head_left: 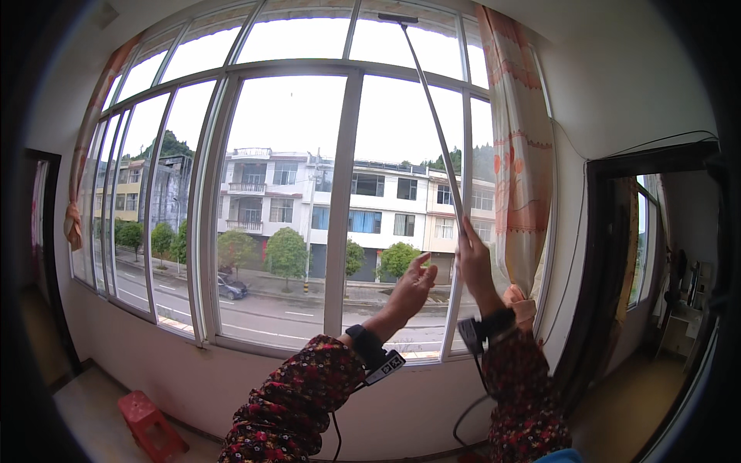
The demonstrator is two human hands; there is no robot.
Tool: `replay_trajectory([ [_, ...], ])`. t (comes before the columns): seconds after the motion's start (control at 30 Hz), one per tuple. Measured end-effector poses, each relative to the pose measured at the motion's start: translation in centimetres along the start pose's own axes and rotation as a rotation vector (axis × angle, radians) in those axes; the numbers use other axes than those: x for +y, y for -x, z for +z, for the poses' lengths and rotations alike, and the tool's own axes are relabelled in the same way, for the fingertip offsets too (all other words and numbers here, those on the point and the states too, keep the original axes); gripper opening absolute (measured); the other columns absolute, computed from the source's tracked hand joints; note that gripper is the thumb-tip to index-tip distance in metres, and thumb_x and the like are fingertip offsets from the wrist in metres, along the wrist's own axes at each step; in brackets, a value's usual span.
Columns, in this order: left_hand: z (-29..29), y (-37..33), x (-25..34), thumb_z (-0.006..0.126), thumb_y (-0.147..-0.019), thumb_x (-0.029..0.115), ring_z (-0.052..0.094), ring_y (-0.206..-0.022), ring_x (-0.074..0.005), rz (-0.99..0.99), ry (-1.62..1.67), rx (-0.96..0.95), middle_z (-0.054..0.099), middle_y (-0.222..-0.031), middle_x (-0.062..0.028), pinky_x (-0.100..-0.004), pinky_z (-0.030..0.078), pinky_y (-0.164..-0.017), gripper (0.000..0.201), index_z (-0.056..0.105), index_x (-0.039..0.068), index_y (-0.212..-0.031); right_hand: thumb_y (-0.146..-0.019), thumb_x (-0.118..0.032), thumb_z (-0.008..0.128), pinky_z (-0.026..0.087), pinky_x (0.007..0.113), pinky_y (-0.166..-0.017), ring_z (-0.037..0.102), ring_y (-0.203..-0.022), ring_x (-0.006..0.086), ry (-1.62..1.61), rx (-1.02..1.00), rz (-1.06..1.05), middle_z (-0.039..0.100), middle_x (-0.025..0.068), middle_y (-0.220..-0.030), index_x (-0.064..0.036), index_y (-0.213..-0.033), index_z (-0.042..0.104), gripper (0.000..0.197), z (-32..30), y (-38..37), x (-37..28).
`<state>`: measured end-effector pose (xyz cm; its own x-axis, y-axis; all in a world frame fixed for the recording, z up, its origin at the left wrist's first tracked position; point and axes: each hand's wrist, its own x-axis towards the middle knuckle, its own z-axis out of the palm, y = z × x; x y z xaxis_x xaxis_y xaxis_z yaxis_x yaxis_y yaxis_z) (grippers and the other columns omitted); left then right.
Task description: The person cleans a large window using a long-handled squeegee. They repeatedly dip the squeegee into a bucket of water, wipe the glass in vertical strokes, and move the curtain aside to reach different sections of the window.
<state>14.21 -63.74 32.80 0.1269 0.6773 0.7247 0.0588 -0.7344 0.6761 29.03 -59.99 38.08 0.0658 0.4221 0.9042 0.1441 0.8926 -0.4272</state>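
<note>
My right hand (474, 263) grips the lower part of a long-handled window squeegee (438, 123). Its thin pole slants up and to the left, and the dark, wide head (398, 18) is at the upper window pane (413, 45), near the top edge. Whether the blade touches the glass I cannot tell. To the left of the pole, my left hand (411, 292) is raised with its fingers apart and partly curled, holding nothing. Both wrists carry dark straps with small devices and cables.
A patterned orange and cream curtain (522, 154) hangs tied at the right of the window, close to my right hand. Another curtain (76, 220) hangs at the far left. A red plastic stool (148, 423) stands on the floor at lower left. An open doorway (590, 285) is at the right.
</note>
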Motion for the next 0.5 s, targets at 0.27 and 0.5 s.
replay_trajectory([
  [0.27,7.8,5.1,-6.5,0.044,-0.097,0.035,0.060,-0.101,-0.0201,-0.090,-0.095,-0.392,0.061,-0.110,-0.0151,-0.0337,0.047,-0.086,0.064,0.015,0.004,-0.145,-0.095,-0.011,0.043,0.033,0.019,-0.041,0.036,-0.046,0.0035,-0.242,0.058,0.539,0.042,-0.0042,-0.063,-0.0106,-0.140,0.039,0.045,-7.5,28.8,0.2],
  [0.5,9.2,1.1,-3.8,0.041,-0.099,0.035,0.052,-0.115,-0.0237,0.100,-0.049,-0.376,0.051,-0.128,-0.0169,-0.0339,0.042,-0.095,0.053,0.027,0.010,-0.143,-0.097,-0.017,0.043,0.031,0.020,-0.034,0.035,-0.041,0.0032,-0.119,0.019,0.264,0.041,-0.0035,-0.062,-0.0196,-0.139,0.041,0.043,-11.0,3.5,0.8],
])
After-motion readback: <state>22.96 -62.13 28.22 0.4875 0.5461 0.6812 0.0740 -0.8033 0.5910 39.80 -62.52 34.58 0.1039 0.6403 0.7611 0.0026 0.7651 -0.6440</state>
